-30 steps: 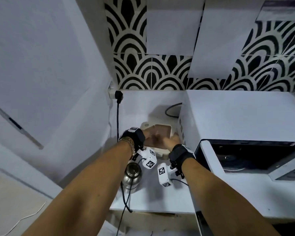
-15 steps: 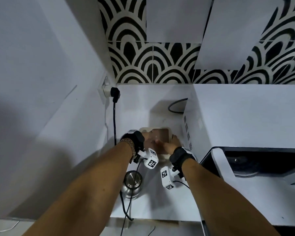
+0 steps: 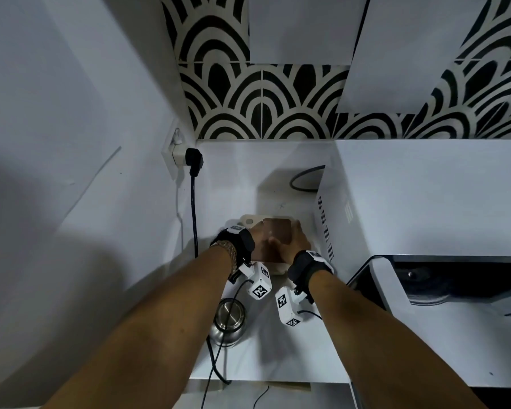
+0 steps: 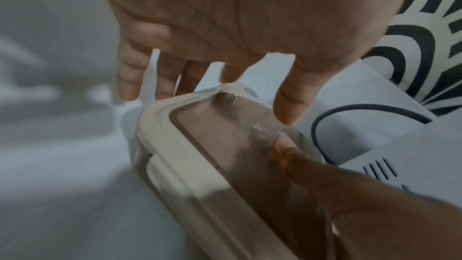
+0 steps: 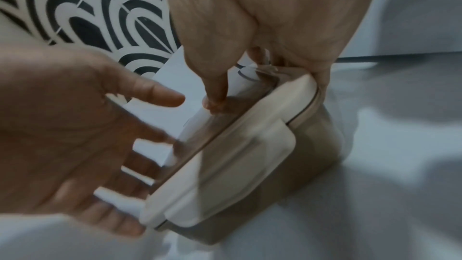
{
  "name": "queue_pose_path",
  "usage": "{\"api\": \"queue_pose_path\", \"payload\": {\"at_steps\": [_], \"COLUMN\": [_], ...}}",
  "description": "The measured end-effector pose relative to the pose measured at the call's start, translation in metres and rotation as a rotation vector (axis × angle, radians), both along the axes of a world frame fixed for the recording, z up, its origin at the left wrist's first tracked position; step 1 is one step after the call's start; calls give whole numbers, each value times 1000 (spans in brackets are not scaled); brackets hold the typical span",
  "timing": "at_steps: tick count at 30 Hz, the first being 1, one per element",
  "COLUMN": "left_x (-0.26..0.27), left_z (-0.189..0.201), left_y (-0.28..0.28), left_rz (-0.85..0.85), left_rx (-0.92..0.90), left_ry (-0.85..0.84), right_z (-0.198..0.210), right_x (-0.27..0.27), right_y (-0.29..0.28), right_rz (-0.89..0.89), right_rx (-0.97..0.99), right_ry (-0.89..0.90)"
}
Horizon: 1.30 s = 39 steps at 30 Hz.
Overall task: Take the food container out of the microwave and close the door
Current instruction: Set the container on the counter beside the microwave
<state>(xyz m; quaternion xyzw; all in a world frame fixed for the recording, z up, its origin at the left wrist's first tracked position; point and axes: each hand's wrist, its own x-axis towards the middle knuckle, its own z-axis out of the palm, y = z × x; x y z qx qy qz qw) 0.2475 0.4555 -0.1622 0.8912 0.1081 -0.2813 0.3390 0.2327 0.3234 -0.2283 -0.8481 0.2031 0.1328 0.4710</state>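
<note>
The container (image 3: 273, 236) now sits on the table (image 3: 292, 343), just beside the microwave (image 3: 425, 202) at its 9 o'clock; half a second ago both hands gripped it. The left hand (image 3: 258, 240) has let go, fingers (image 4: 287, 104) spread wide over the lid. The right hand (image 3: 292, 243) holds the near corner, thumb on the lid. Removal looks done; the door (image 3: 378, 278) remains open. The container's long axis runs roughly 12 to 6 o'clock, lid up.
</note>
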Motion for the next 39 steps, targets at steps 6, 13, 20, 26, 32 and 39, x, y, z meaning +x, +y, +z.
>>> {"api": "queue_pose_path", "payload": {"at_steps": [6,13,20,26,32,39], "left_x": [64,103,53,32,-9,6], "left_z": [-100,-143,-58,-8,90,102], "left_y": [23,29,15,5,-12,-23], "left_rz": [-166,-176,-166,-342,-233,-90], "left_rx": [262,284,293,352,230,55], "left_ry": [21,74,63,-93,-127,-189], "right_z": [6,13,19,43,100,171], "right_x": [3,12,10,-2,1,-20], "right_y": [4,-4,1,1,-6,-14], "right_rz": [158,226,243,164,160,182], "right_rx": [-156,-210,-238,-178,-165,-207], "right_ry": [-14,15,33,-6,-94,-183]}}
